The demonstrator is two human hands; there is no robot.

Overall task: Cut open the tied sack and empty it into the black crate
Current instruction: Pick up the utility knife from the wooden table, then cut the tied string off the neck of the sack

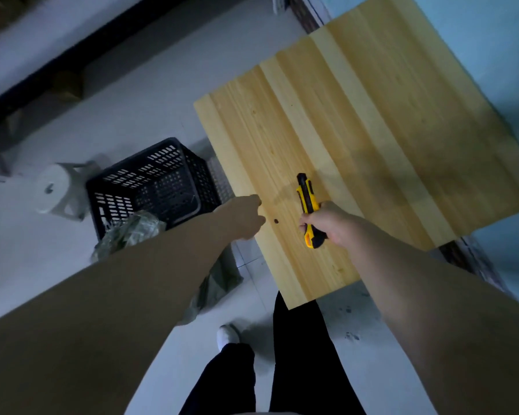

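Your right hand (pixel 327 223) is stretched out over the wooden table (pixel 372 130), fingers wrapped tight around a yellow-and-black box cutter (pixel 307 205) pointing away from you; no writing readable on it. Your left hand (pixel 246 218) reaches just left of that grip at the table edge, fingers curled, holding nothing. Left of it on the floor sit the black crate (pixel 150 187) and the greenish sack (pixel 132 230), partly hidden under your forearm.
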